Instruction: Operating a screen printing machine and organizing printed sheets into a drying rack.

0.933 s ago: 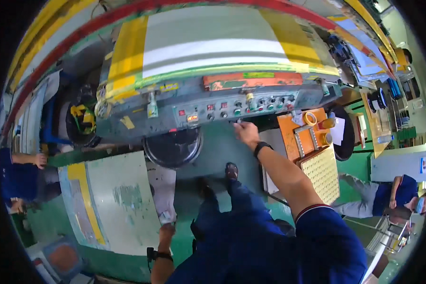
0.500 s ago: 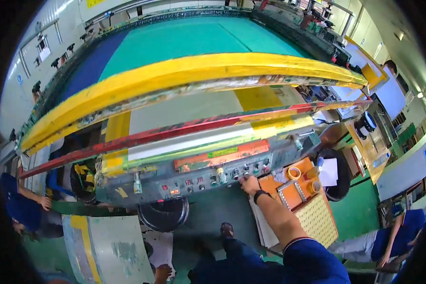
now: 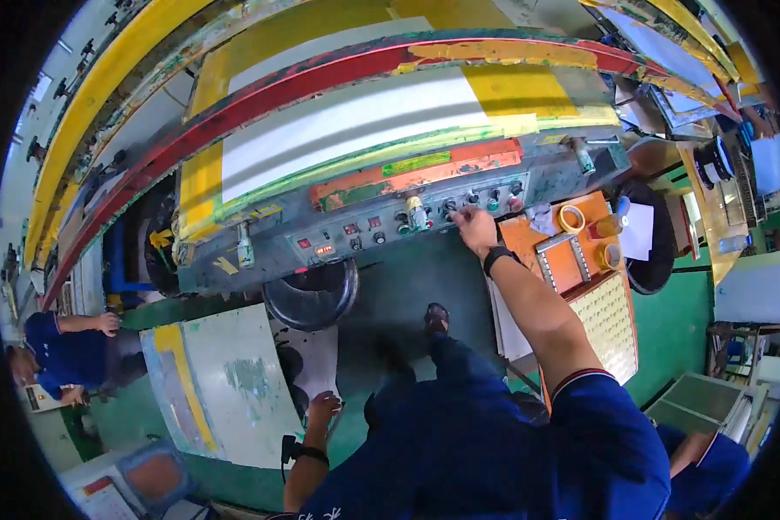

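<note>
My right hand (image 3: 475,230) reaches out to the front of a large printing machine. Its fingers are closed on a dark control knob (image 3: 450,208) in the row on the grey control panel (image 3: 381,227). Further knobs, small red switches and a lit display sit along the same panel. My left hand (image 3: 323,406) hangs low beside the right edge of a pale board (image 3: 238,381) with a yellow stripe. Its fingers are loosely bent and a little apart, with nothing visible in them.
Right of the panel, an orange table (image 3: 572,251) bears tape rolls, a metal frame and a patterned yellow sheet (image 3: 605,316). A black round bin (image 3: 314,299) stands under the machine. A red bar (image 3: 321,78) crosses above the print bed. Another person (image 3: 78,347) stands at left.
The view has tilted down, so the machine sits higher in the picture. My left hand and forearm have come further into view. My right hand remains at the knobs.
</note>
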Tool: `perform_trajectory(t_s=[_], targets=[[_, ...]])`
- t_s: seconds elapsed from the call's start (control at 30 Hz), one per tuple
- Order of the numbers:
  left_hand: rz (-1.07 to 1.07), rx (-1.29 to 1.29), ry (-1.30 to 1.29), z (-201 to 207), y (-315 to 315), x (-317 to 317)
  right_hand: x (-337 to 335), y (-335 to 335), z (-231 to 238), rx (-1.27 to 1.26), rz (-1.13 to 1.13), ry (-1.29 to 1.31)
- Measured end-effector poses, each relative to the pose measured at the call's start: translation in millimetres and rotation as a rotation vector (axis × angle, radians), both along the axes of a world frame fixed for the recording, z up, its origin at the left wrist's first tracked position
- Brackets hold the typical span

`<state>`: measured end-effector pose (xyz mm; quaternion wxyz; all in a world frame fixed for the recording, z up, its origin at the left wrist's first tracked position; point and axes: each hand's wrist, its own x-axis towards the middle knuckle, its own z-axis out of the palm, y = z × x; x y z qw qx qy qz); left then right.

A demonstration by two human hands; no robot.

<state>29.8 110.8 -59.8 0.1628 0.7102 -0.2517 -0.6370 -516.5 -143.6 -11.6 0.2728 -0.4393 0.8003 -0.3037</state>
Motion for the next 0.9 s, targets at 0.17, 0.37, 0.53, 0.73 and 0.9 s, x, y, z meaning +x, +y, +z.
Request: perform_trajectory(t_s=[0.17, 0.37, 0.53, 0.73, 0.9], targets=[[0.052, -0.011, 0.044, 3.9, 11.0, 8.7, 10.1, -9.4, 29.5, 0.039, 0.103, 0.096], [-0.096, -0.021, -0.134, 4.8, 8.7, 6.2, 7.5, -10.2, 21.5, 0.018, 0.045, 0.182], [-0.135, -0.181, -0.003, -42.4, 49.7, 59.0, 7.6, -15.1, -2.7, 0.048, 0.049, -0.065], [-0.006, 0.071, -0.122, 2.7, 19.4, 14.6, -31.8, -4.2, 0.5, 0.101, -0.140, 0.159], [-0.124, -0.001, -0.151, -11.5, 23.7, 29.1, -35.3, -9.7, 8.7, 0.047, 0.020, 0.383]])
